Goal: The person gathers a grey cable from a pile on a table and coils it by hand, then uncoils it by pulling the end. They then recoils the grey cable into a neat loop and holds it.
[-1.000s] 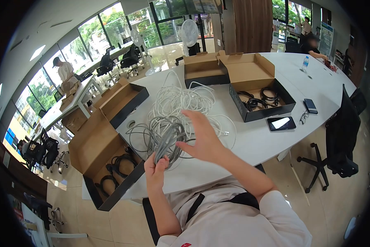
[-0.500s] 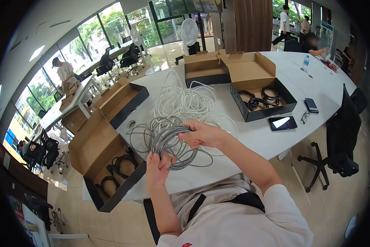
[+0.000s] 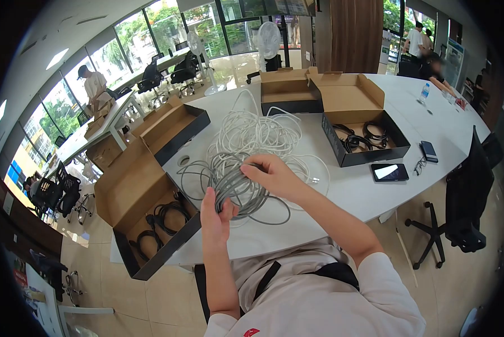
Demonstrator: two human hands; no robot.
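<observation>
A coil of grey cable point(image 3: 238, 188) is held up over the near side of the white table point(image 3: 347, 194). My left hand point(image 3: 216, 216) is closed around the lower left of the coil. At its upper right, my right hand point(image 3: 269, 175) has its fingers closed on the grey strands. Loose grey loops hang out to the left and right of the coil. Just behind lies a large tangled heap of white cable point(image 3: 257, 132), partly hidden by the grey loops and my right hand.
Open boxes with black cables stand at left point(image 3: 156, 227) and right point(image 3: 367, 137). Further boxes stand at back left point(image 3: 179, 132) and back centre point(image 3: 291, 98). A smartphone point(image 3: 389, 172), a dark pouch-like object point(image 3: 428, 151) and a bottle point(image 3: 424, 92) lie or stand rightward. An office chair point(image 3: 468, 194) is beside the table.
My right hand has shifted slightly along the grey coil, and the coil looks looser and more spread. The view has turned a little to the left, with both hands still on the cable.
</observation>
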